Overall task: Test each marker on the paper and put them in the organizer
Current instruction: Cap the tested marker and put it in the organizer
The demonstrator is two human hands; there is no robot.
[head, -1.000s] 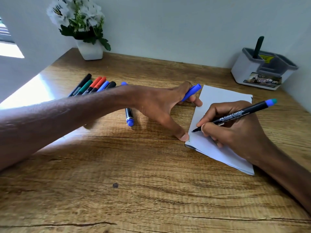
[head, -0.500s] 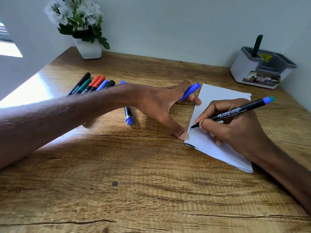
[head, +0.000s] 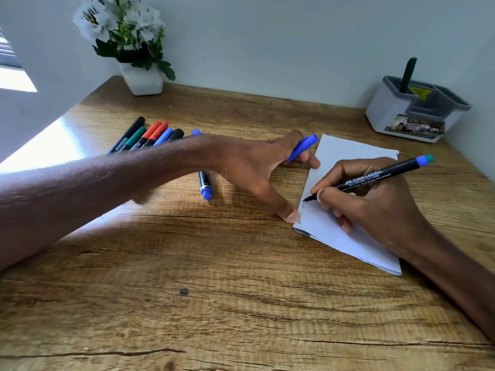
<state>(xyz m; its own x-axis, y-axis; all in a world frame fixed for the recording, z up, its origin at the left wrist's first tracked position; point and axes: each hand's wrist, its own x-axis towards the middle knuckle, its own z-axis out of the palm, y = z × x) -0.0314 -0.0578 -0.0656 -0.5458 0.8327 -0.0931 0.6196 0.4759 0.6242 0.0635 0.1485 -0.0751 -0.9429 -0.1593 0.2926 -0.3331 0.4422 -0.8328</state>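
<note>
Here your right hand [head: 375, 202] is closed in a writing grip on the marker [head: 375, 175], fingers pinched low on the black barrel, tip touching the paper [head: 348, 156] near its left edge. The blue end of the barrel points up and right, clear of the hand. Faint marks show on the paper by the tip; their colour is too small to tell.

Your left hand [head: 257, 167] is spread: thumb [head: 290, 215] pressed on the paper's near left corner, the other fingers curled round a blue cap [head: 302, 147] at the paper's far left edge. How many fingers grip the cap is hidden.

Your left forearm covers the lower ends of the marker row [head: 147, 135] at far left of the desk [head: 241, 303], and the middle of one blue marker [head: 205, 187] lying apart from the row.

The organizer [head: 388, 113] stands far right by the wall, well apart from the paper. One dark marker [head: 407, 73] stands upright in its left compartment; its lower part is hidden.
</note>
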